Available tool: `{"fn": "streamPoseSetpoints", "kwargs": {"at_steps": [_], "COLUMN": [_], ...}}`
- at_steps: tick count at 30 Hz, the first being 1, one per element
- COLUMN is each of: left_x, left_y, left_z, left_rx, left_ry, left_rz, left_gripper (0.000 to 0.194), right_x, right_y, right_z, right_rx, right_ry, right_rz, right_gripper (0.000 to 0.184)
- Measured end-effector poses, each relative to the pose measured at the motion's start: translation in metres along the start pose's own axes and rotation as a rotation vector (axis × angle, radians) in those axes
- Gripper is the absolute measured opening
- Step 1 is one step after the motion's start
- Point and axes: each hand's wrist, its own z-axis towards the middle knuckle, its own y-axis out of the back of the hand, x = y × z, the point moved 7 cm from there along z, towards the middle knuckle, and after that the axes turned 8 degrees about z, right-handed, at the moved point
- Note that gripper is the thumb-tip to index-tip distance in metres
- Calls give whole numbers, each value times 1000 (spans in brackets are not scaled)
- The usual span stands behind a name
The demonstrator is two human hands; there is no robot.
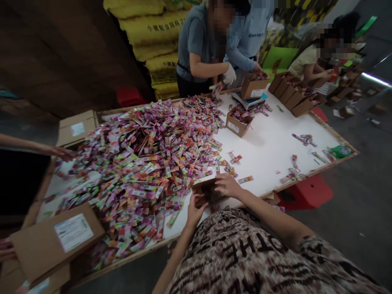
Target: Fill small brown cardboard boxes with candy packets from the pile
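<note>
One small brown box [211, 192] sits at the near edge of the white tabletop [269, 147], held between the person's two hands. The left hand [196, 209] is closed on its near left side; the right hand [228, 186] curls its fingers narrowly over the other side. Its inside is too dark for me to tell what it holds. The person's patterned shirt [241, 265] carries big dark letters, seemingly OTHE.

Just beyond and to the left spreads a great heap of packets [162, 151], pink, purple, orange and green, their printing too small to read. Farther across, an open carton [237, 122] with a white label on its side is filled with the same packets. Near it a co-worker's gloved hand [229, 75] reaches by another filled carton [254, 86], and a row of cartons [295, 96], packets showing in their tops, lines the far right edge.

At the near left corner a closed carton [58, 241] bears a large barcoded label [73, 232]; a second closed one [78, 126] stands at the far left, close to another person's bare arm [30, 145]. Behind, stacked yellow sacks [162, 26] read 小猪配合饲料 in black.
</note>
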Motion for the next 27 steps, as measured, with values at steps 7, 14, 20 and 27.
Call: {"fn": "streamPoseSetpoints", "kwargs": {"at_steps": [7, 14, 20, 27], "left_x": [-18, -61, -65, -73], "left_y": [17, -30, -48, -43], "left_z": [3, 15, 27, 41], "left_rx": [-276, 336, 426, 594], "left_ry": [-51, -550, -638, -600], "left_rz": [135, 762, 868, 780], "left_gripper": [68, 28, 29, 110], "right_x": [5, -11, -19, -72], "right_y": [-42, -72, -80, 18], "right_z": [-56, -76, -69, -71], "right_rx": [18, -41, -46, -495], "right_ry": [-1, -105, -184, -479], "right_rz": [-334, -436, -352, 334], "right_gripper": [29, 31, 35, 36]}}
